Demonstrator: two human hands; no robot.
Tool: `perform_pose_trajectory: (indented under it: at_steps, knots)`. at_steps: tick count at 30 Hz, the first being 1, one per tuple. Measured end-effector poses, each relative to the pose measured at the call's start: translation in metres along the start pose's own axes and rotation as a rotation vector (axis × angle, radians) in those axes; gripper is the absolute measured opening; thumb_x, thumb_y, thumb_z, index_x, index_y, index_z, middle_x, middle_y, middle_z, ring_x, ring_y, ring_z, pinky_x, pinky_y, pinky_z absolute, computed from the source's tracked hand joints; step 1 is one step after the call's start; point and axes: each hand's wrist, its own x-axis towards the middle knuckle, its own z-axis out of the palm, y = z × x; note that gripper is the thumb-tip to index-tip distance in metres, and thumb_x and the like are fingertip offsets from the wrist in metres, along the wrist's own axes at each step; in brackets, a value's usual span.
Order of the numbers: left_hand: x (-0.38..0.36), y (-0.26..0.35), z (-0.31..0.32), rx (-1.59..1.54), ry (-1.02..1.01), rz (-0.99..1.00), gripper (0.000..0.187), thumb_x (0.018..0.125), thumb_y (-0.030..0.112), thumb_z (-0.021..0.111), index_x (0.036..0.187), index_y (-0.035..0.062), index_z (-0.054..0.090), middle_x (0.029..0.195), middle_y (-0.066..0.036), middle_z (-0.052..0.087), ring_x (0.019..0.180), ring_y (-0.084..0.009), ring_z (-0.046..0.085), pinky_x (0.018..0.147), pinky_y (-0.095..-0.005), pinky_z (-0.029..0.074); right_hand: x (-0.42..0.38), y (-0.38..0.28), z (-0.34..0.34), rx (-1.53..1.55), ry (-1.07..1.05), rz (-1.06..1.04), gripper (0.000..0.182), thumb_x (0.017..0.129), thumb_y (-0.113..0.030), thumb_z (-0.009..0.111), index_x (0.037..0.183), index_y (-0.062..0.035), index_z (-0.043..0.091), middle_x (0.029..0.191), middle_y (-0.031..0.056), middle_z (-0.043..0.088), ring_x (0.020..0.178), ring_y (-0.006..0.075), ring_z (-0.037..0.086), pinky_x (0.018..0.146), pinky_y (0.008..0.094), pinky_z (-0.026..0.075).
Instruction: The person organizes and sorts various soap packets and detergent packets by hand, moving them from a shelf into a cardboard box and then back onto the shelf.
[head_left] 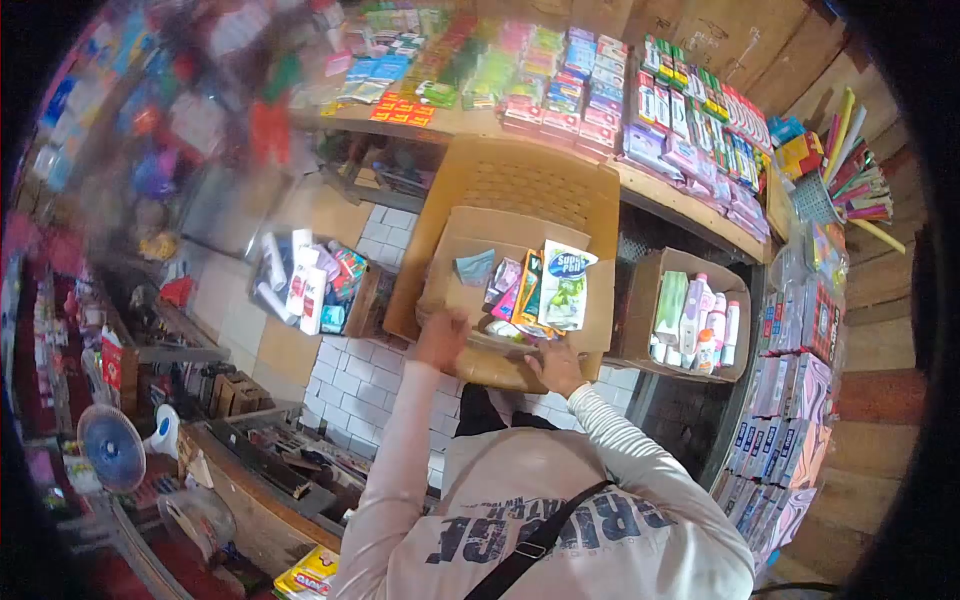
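An opened cardboard box [490, 229] rests on the seat of a tan woven-back chair [530, 165]. In it lie a white-and-green "Super Pell" pouch [567, 285], an orange-and-green packet [531, 300], a blue packet [475, 267] and several smaller packs. My left hand [440, 340] is at the box's front left corner, its fingers smeared by motion. At the front edge of the box, near the pouch's lower end, is my right hand [557, 368]. Its thumb and fingers are apart, with nothing held that I can see.
A box of bottles and tubes [640, 340] stands to the right of the chair, another box with tubes [360, 310] to the left. Behind, a wooden shelf [470, 122] carries rows of small packs. Stacked boxes [780, 440] line the right wall; a fan [111, 447] is at lower left.
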Motion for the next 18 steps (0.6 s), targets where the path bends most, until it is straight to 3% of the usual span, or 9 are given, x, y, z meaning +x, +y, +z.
perform_pose_trajectory:
  at_steps: [3,6,9,14,18]
  knots:
    - [0.084,-0.041,0.03,0.257,-0.165,0.061,0.02,0.087,0.019,0.064,0.098,0.0021,0.069,0.102,-0.013,0.072,0.087,-0.0315,0.069,0.077,-0.0385,0.054,0.004,-0.002,-0.006,-0.019,-0.018,0.023,0.051,0.094,-0.044,0.052,0.118,-0.0001,0.06,0.111,0.0224,0.063,0.108,0.038,0.057,0.097,0.05,0.04]
    - [0.156,-0.075,0.075,0.689,-0.372,-0.058,0.024,0.083,0.023,0.062,0.097,0.006,0.073,0.106,-0.014,0.071,0.092,-0.0354,0.069,0.082,-0.04,0.054,0.007,-0.007,-0.013,-0.005,0.027,0.046,0.05,0.093,-0.044,0.052,0.116,-0.0005,0.062,0.111,0.0201,0.063,0.106,0.0361,0.058,0.093,0.0486,0.041]
    - [0.178,-0.084,0.098,0.844,-0.304,-0.247,0.029,0.083,0.026,0.059,0.103,0.0109,0.074,0.115,-0.019,0.068,0.104,-0.0368,0.066,0.092,-0.041,0.052,0.01,-0.009,-0.005,-0.012,0.047,0.095,0.052,0.093,-0.047,0.051,0.112,-0.001,0.064,0.109,0.02,0.063,0.105,0.0362,0.058,0.095,0.0487,0.039]
    - [0.198,-0.127,0.138,0.689,-0.335,-0.471,0.033,0.082,0.029,0.064,0.105,0.0069,0.071,0.111,-0.021,0.068,0.102,-0.0373,0.066,0.091,-0.042,0.052,0.022,-0.014,-0.006,0.078,0.017,0.214,0.054,0.092,-0.051,0.05,0.105,-0.0014,0.068,0.101,0.0187,0.065,0.103,0.0351,0.058,0.1,0.048,0.034]
    - [0.207,-0.168,0.177,0.395,-0.163,-0.554,0.038,0.081,0.031,0.067,0.107,0.0037,0.069,0.108,-0.023,0.068,0.1,-0.0377,0.067,0.089,-0.0428,0.052,0.028,-0.015,-0.004,0.082,0.11,0.228,0.046,0.091,-0.046,0.055,0.1,-0.0033,0.07,0.098,0.0157,0.066,0.101,0.0322,0.059,0.096,0.0453,0.035]
